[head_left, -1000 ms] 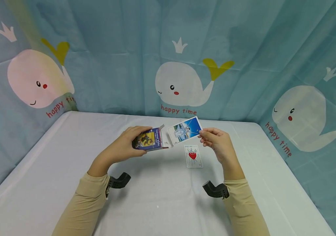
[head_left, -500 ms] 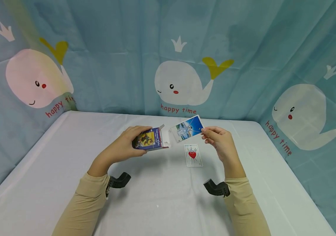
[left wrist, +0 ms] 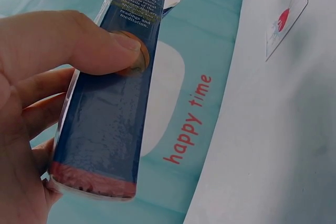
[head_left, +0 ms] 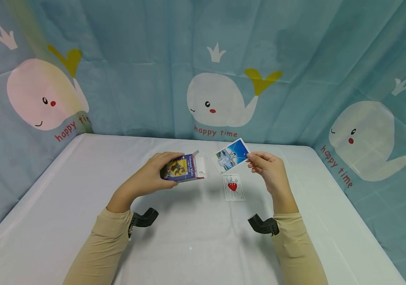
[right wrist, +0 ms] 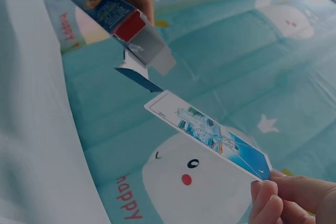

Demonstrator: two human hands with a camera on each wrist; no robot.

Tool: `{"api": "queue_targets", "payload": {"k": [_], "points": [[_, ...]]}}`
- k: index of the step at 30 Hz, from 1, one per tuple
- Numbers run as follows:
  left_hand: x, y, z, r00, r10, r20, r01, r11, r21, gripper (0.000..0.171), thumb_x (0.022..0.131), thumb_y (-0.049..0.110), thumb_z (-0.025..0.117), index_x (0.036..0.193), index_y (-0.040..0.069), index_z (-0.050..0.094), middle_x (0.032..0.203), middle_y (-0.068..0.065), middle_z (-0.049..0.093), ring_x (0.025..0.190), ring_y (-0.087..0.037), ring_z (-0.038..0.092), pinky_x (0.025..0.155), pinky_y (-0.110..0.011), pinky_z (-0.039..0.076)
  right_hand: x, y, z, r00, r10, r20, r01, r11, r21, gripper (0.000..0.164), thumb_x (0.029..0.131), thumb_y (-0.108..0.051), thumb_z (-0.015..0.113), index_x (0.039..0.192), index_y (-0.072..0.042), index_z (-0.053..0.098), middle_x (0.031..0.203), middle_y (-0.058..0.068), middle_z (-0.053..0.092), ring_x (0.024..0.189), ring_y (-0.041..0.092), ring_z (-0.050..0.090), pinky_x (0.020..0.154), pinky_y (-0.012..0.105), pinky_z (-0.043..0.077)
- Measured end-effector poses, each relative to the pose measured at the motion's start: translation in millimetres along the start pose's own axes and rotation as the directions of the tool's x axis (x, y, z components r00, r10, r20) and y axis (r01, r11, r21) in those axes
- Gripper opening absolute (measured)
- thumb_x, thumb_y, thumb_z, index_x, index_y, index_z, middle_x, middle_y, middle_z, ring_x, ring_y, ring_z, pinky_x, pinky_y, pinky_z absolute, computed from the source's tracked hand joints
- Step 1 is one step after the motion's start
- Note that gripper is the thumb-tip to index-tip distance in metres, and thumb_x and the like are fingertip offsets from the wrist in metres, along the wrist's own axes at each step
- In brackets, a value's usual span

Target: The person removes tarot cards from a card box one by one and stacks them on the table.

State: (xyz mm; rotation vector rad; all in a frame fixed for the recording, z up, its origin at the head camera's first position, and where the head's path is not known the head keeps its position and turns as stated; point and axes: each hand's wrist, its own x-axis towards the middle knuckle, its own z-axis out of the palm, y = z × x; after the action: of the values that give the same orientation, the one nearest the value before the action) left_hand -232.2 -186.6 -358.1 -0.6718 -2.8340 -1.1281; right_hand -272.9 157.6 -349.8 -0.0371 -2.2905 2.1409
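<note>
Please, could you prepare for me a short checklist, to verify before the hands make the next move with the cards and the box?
1. Left hand grips the card box: ok, thumb and fingers on opposite sides.
2. Box end open: ok, its flaps stand out on the side toward the right hand.
3. Right hand pinches the blue card: ok, by one end.
4. Blue card out of the box: ok, the head view shows a gap between them.
5. Red heart card lies on the white table, picture up: ok.
6. More cards inside the box: cannot tell, its inside is hidden.
</note>
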Motion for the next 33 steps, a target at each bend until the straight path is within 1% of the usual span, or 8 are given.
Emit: {"api": "queue_targets", "payload": {"k": [2,7,10,15,18,21,27,33], "points": [[0.3,0.5,0.2,1.000,0.001,-0.001,-0.001,1.000,-0.002,0.078,0.082,0.017,0.078,0.150,0.021,0.043,0.150,-0.009,0.047,0.124,-0.028,0.042,0.097,-0.050,0.042,1,1,-2,1.000,0.001,-0.017,-0.001,1.000,-0.004,0.028,0.093,-0.028,0.070,0.107,-0.004,0.071,0.083,-0.007,0.071,0.073,0.007,0.064,0.069,0.016,0.053],[1.7,1.4,1.8,1.000,0.012,0.004,-0.012,1.000,-0.006,0.078,0.081,0.016,0.079,0.150,0.020,0.043,0.149,-0.009,0.048,0.124,-0.028,0.043,0.098,-0.049,0.042,4,5,-8,0.999,0.020,-0.044,-0.020,1.000,0.005,0.024,0.092,-0.026,0.071,0.105,-0.005,0.072,0.082,-0.007,0.071,0.071,0.007,0.064,0.067,0.016,0.053],[1.8,1.5,2.8,1.000,0.010,0.007,-0.010,1.000,-0.010,0.078,0.081,0.016,0.079,0.151,0.019,0.043,0.150,-0.009,0.047,0.125,-0.028,0.042,0.098,-0.049,0.042,6,8,-11,0.999,0.033,-0.041,-0.033,0.999,0.003,0.027,0.092,-0.025,0.071,0.107,-0.002,0.072,0.081,-0.008,0.072,0.069,0.006,0.064,0.067,0.016,0.053],[0.6,0.8,3.1,1.000,-0.002,0.002,0.002,1.000,-0.009,0.078,0.081,0.016,0.078,0.151,0.020,0.043,0.150,-0.010,0.047,0.125,-0.029,0.042,0.098,-0.051,0.042,12,14,-13,0.999,0.043,-0.020,-0.044,0.997,-0.068,0.038,0.093,-0.024,0.069,0.117,0.006,0.067,0.080,-0.009,0.071,0.069,0.004,0.063,0.066,0.015,0.053],[0.3,0.7,3.1,1.000,-0.002,0.005,0.002,1.000,-0.005,0.078,0.082,0.017,0.078,0.151,0.020,0.042,0.150,-0.010,0.046,0.125,-0.029,0.043,0.098,-0.051,0.042,16,18,-15,0.999,0.046,-0.006,-0.046,0.991,-0.124,0.041,0.094,-0.025,0.068,0.120,0.007,0.066,0.080,-0.011,0.070,0.069,0.004,0.062,0.067,0.015,0.053],[0.0,0.4,3.0,1.000,0.000,0.011,0.000,1.000,0.001,0.078,0.082,0.017,0.078,0.151,0.020,0.042,0.151,-0.010,0.046,0.126,-0.030,0.043,0.099,-0.052,0.041,20,21,-17,0.999,0.052,0.013,-0.050,0.987,-0.151,0.043,0.095,-0.025,0.067,0.122,0.008,0.064,0.079,-0.012,0.068,0.070,0.003,0.061,0.067,0.014,0.052],[-0.1,0.5,2.8,1.000,-0.003,0.013,0.003,1.000,0.004,0.078,0.082,0.018,0.078,0.151,0.021,0.042,0.151,-0.010,0.045,0.126,-0.030,0.043,0.099,-0.052,0.041,28,26,-20,0.995,0.090,0.043,-0.082,0.983,-0.167,0.042,0.097,-0.023,0.064,0.123,0.009,0.063,0.078,-0.011,0.067,0.070,0.003,0.058,0.065,0.014,0.051],[0.2,1.0,2.5,1.000,-0.003,0.016,0.003,1.000,0.004,0.078,0.082,0.018,0.078,0.151,0.019,0.041,0.151,-0.010,0.046,0.126,-0.030,0.043,0.099,-0.052,0.041,33,30,-19,0.990,0.115,0.077,-0.095,0.971,-0.221,0.037,0.098,-0.021,0.062,0.121,0.009,0.063,0.074,-0.011,0.064,0.069,0.004,0.056,0.065,0.015,0.049]]}}
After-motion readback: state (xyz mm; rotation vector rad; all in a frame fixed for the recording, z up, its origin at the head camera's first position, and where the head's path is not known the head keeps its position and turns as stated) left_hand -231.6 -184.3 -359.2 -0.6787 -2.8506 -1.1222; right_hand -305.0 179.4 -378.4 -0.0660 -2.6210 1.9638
